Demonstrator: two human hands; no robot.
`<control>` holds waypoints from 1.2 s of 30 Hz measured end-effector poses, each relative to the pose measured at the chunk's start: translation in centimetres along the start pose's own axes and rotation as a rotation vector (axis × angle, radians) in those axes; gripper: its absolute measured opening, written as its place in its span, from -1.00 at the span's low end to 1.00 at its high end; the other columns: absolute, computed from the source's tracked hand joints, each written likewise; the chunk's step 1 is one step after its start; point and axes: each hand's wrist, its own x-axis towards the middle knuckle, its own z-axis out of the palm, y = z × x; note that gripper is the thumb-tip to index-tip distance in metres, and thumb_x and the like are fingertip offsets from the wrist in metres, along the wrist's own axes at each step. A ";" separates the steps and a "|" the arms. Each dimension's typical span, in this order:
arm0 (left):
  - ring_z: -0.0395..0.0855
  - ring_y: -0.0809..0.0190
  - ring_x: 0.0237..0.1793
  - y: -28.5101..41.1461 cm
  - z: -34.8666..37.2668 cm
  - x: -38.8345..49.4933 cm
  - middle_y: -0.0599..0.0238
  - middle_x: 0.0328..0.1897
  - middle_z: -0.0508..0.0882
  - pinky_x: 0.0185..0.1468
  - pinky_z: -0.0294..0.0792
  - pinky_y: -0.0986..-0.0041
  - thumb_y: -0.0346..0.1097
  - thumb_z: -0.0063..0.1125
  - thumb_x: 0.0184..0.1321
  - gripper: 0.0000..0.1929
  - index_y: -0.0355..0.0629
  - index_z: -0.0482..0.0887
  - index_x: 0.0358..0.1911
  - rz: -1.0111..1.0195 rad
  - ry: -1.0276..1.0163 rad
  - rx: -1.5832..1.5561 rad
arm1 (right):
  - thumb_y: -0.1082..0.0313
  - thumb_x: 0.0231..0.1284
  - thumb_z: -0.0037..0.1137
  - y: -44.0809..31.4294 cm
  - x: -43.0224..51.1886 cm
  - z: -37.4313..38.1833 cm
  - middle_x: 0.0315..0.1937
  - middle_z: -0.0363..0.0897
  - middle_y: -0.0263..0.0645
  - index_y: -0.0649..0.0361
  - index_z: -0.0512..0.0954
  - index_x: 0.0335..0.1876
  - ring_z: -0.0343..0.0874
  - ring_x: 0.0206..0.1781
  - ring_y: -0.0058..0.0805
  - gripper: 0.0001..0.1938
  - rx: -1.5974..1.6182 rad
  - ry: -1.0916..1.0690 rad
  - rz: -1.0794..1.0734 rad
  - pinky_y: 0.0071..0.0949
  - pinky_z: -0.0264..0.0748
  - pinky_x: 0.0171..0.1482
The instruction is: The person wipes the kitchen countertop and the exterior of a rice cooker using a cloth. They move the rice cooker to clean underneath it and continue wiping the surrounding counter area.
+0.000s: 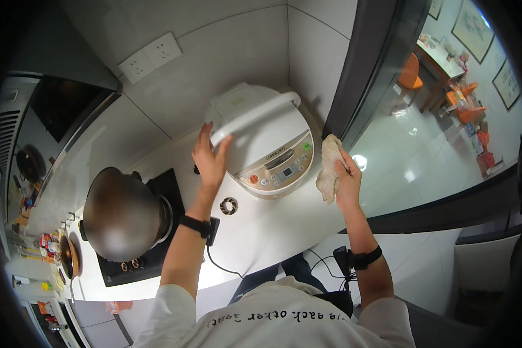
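In front of me on a white counter stands a white electric rice cooker (267,143) with its lid down. It has a gold control panel (282,172) with round buttons and a small display. My left hand (209,152) is at the left end of its carry handle (256,115), with the thumb and fingers on either side of it. To the cooker's right, my right hand (349,178) grips a crumpled beige cloth (329,169), held apart from the cooker near the counter's right side. A small dark slatted ring (229,206) lies on the counter by my left forearm.
A large wok-like metal pan (122,215), partly blurred, sits on a black cooktop (167,191) at left. Farther left is another pan (67,256). Wall sockets (150,58) are above. A dark door frame (361,74) borders the counter's right. Cables (326,261) hang from my wrist devices.
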 end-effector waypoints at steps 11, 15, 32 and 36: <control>0.60 -0.03 0.10 -6.4 4.0 9.4 -0.06 0.08 0.64 0.18 0.37 0.28 0.26 0.07 0.27 -0.27 -0.25 0.44 0.26 -0.412 0.089 -0.083 | 0.57 0.38 -0.08 3.4 0.2 0.8 0.20 0.51 -0.15 0.38 0.43 0.28 0.49 0.16 -0.47 -0.62 -0.032 0.031 -0.002 -0.54 0.33 0.26; 0.58 -0.01 0.13 -9.1 4.6 10.5 -0.10 0.17 0.57 0.14 0.40 0.27 0.24 0.09 0.25 -0.23 -0.30 0.37 0.30 -0.525 -0.025 -0.056 | 0.56 0.38 -0.08 3.6 0.5 0.6 0.20 0.51 -0.16 0.39 0.41 0.29 0.49 0.15 -0.49 -0.61 0.043 0.068 0.027 -0.55 0.34 0.25; 0.62 0.05 -0.02 -11.4 4.8 9.8 -0.02 0.18 0.56 0.04 0.46 0.30 0.23 -0.04 0.29 -0.25 -0.33 0.37 0.30 -0.860 -0.283 -0.621 | 0.54 0.37 -0.06 3.4 0.2 1.9 0.25 0.43 -0.16 0.28 0.33 0.37 0.45 0.20 -0.44 -0.54 0.115 0.151 0.075 -0.52 0.36 0.25; 0.46 -0.11 0.25 -10.8 5.2 8.7 -0.17 0.36 0.40 0.27 0.33 0.27 0.22 -0.09 0.31 -0.23 -0.33 0.29 0.36 -0.845 -0.127 -0.355 | 0.58 0.31 -0.03 2.6 0.4 1.9 0.23 0.43 -0.18 0.27 0.37 0.33 0.43 0.22 -0.40 -0.55 0.129 0.129 0.032 -0.46 0.36 0.26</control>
